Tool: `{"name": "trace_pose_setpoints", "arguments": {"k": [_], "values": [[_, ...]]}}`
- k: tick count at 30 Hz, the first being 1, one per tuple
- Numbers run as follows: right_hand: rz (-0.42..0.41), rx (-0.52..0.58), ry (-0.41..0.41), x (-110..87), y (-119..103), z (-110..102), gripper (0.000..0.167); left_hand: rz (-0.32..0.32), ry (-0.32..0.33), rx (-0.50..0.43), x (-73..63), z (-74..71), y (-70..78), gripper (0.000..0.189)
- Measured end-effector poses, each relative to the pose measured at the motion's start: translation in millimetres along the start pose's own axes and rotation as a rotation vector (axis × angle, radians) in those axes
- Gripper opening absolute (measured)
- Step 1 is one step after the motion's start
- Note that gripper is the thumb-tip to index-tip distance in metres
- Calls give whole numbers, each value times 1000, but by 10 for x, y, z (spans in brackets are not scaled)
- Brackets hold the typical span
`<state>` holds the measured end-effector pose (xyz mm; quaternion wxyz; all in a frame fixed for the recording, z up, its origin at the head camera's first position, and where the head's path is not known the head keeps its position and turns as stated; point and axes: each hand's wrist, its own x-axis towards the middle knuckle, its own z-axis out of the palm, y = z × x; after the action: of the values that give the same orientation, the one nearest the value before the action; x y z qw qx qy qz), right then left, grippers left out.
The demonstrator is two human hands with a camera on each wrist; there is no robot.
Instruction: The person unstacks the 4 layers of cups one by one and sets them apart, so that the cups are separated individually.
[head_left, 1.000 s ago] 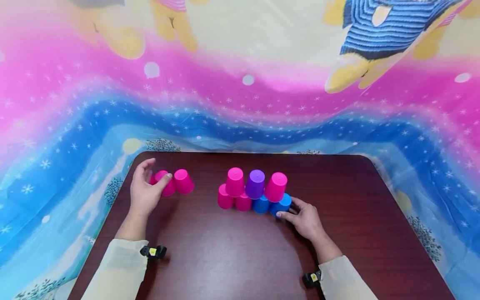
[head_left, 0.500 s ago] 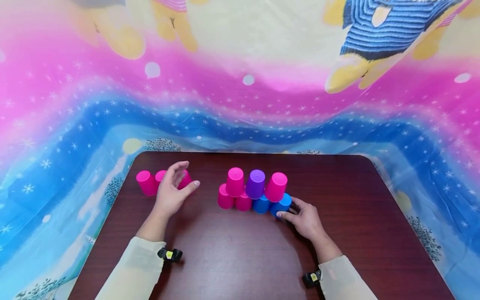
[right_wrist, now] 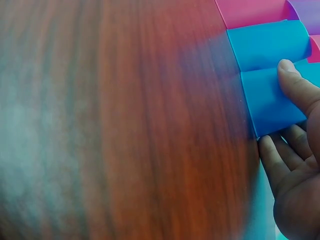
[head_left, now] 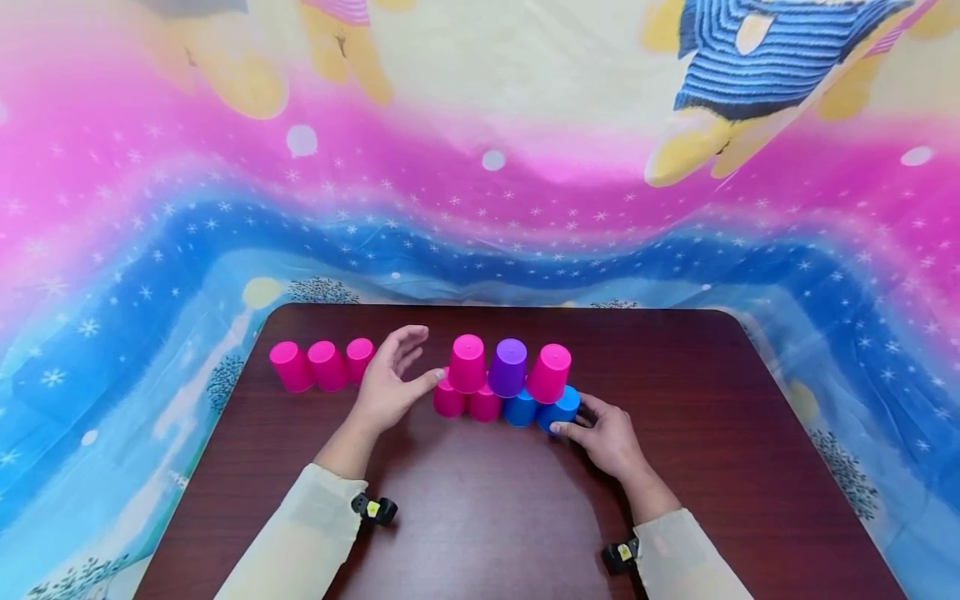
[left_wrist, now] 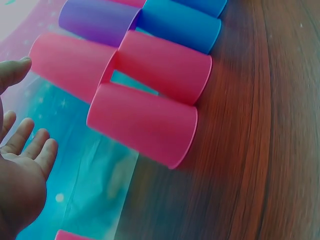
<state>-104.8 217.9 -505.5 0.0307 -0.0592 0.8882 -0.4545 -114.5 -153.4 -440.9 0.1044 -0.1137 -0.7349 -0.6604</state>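
Observation:
In the head view, upside-down cups stand in two tiers at mid-table. The lower row has two pink cups (head_left: 484,406) and two blue cups (head_left: 519,409); above sit a pink cup (head_left: 468,367), a purple cup (head_left: 508,368) and another pink cup (head_left: 550,373). My right hand (head_left: 617,442) holds the blue cup (right_wrist: 272,100) at the row's right end, thumb on one side and fingers on the other. My left hand (head_left: 390,392) holds nothing, its fingers spread. Its thumb overlaps the leftmost lower pink cup (left_wrist: 145,122) in the head view.
Three more pink cups (head_left: 327,367) stand upside down in a row at the back left, the rightmost partly behind my left hand. The brown table (head_left: 465,517) backs onto a colourful printed cloth (head_left: 487,233).
My left hand has moved right, from the loose pink cups over to the left end of the stacked cups. The right hand stays at the blue cup, and the cups have kept their places.

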Motion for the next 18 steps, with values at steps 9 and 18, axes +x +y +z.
{"name": "trace_pose_setpoints", "arguments": {"k": [9, 18], "values": [[-3, -2, 0, 14, -1, -2, 76, 1, -30, -23, 35, 171, 7, 68], [2, 2, 1, 13, 20, 8, 77, -71, -55, 83, 40, 313, 3, 71]]}}
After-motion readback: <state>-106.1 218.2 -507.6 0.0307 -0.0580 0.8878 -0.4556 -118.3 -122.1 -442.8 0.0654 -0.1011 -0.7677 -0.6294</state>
